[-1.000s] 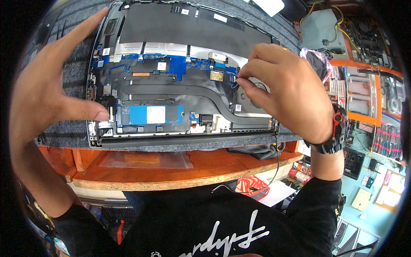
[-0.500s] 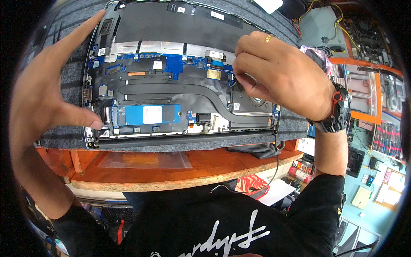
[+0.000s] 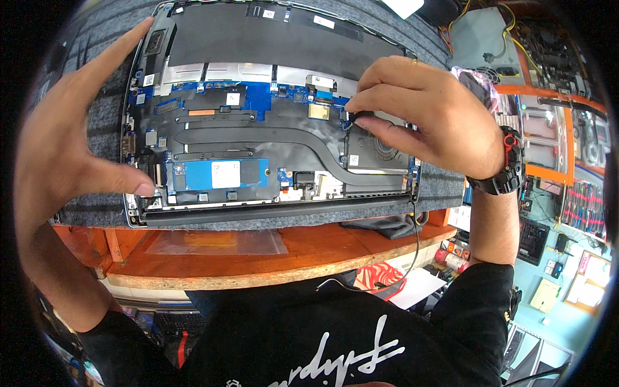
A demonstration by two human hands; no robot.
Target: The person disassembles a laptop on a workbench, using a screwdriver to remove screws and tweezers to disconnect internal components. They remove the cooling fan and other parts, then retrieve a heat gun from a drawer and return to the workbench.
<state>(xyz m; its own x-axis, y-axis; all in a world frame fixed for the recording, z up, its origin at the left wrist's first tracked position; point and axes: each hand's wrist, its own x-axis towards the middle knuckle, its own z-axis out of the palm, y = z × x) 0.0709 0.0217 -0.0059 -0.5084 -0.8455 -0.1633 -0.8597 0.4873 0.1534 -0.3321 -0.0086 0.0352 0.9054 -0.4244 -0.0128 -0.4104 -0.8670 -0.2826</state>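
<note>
An opened laptop base [image 3: 258, 138] lies on grey ribbed cloth, its inner parts exposed. My left hand [image 3: 64, 129] is spread open along the left edge, thumb at the near corner and fingertips at the far one. With thumb and fingers pinched, my right hand [image 3: 425, 116] holds a small dark cable [image 3: 363, 117] at the board's right side, beside the fan [image 3: 385, 147]. The cable's tip is by a small white connector; whether it is seated cannot be told. A blue solid-state drive [image 3: 251, 174] and a dark heat pipe [image 3: 258, 134] sit nearer to me.
The cloth [image 3: 106, 129] covers an orange wooden bench [image 3: 309, 258] whose front edge faces me. On a ledge lies a clear plastic bag [image 3: 213, 242]. A thin black cord [image 3: 416, 251] hangs down at the right. A grey metal box [image 3: 480, 42] with yellow wires stands far right.
My right hand has tilted and opened its grip a little, so the small dark cable between thumb and finger now shows. The laptop has shifted slightly left. My left hand keeps its place.
</note>
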